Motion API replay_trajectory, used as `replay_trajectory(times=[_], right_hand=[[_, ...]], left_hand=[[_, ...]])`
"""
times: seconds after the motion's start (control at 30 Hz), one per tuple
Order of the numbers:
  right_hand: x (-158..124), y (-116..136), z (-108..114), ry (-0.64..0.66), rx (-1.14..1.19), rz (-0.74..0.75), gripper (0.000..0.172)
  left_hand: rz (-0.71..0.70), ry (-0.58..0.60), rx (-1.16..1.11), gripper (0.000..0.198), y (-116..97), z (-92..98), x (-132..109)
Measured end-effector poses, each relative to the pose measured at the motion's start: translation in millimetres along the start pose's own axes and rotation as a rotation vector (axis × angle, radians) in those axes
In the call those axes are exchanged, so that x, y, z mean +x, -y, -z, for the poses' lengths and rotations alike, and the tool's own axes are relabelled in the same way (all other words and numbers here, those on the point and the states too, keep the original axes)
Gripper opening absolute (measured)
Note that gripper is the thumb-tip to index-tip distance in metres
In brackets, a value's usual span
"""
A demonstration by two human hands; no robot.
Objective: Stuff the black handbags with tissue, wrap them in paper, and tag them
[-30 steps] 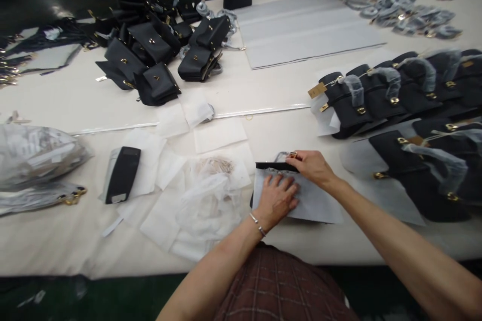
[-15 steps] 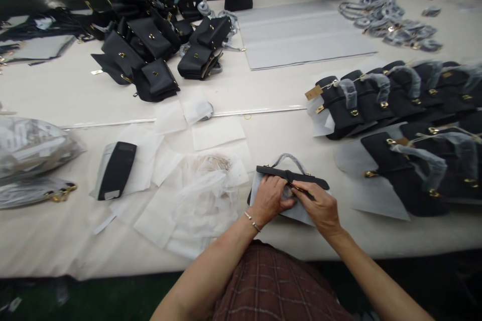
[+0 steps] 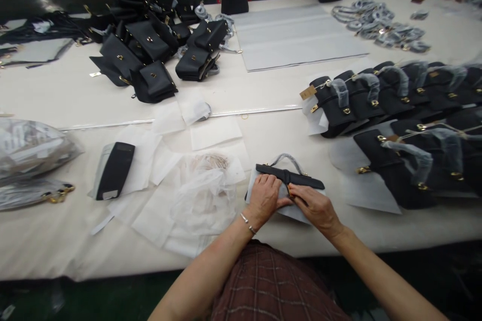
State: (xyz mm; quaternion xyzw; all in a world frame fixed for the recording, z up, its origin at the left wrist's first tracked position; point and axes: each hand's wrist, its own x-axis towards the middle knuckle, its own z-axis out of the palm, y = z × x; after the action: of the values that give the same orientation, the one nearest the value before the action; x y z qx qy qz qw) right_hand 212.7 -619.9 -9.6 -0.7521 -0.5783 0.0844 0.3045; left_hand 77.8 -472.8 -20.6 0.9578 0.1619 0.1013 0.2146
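Note:
A black handbag (image 3: 307, 181) lies in front of me at the table's near side, its top edge toward the far side. Its handle (image 3: 288, 155) is wrapped in clear plastic and stands up behind it. Pale tissue paper (image 3: 291, 212) covers part of the bag below my hands. My left hand (image 3: 265, 198) grips the bag's left part, fingers over the black edge and thumb pointing right. My right hand (image 3: 314, 208) is closed in a pinch at the bag's middle, on a narrow closure strap with a gold fitting (image 3: 289, 191). Its fingertips partly hide the strap.
Finished-looking black handbags (image 3: 399, 168) stand in rows at right. A plastic bag (image 3: 205, 200) and paper sheets (image 3: 152, 220) lie left of me, beside a black-and-grey case (image 3: 115, 170). More black bags (image 3: 148, 42) are heaped farther back. Across the table, a person holds a bag (image 3: 235, 2).
My right hand has shifted slightly left and its fingers have closed nearer the gold fitting. The dark thin piece seen under its fingers before is now hidden. My left hand stays on the bag.

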Motion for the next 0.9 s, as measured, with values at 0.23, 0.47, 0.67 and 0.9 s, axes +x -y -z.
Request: replay_trajectory(times=[0.23, 0.47, 0.67, 0.9], right_hand=[[-10.9, 9.7, -0.7, 0.047, -0.105, 0.072, 0.027], [-9.8, 6.1, 0.5, 0.109, -0.184, 0.117, 0.026], [8.9, 0.4, 3.4, 0.227, -0.207, -0.033, 0.018], [32.1, -1.0, 21.3, 0.422, -0.282, 0.191, 0.023]], left_hand=[[-0.184, 0.118, -0.044, 0.086, 17.0, 4.1, -29.2], [-0.223, 0.109, 0.019, 0.078, 21.0, -4.1, -32.0], [-0.355, 0.092, 0.111, 0.047, 20.2, 0.2, -36.9], [-0.337, 0.071, 0.086, 0.053, 19.8, -1.8, -34.1]])
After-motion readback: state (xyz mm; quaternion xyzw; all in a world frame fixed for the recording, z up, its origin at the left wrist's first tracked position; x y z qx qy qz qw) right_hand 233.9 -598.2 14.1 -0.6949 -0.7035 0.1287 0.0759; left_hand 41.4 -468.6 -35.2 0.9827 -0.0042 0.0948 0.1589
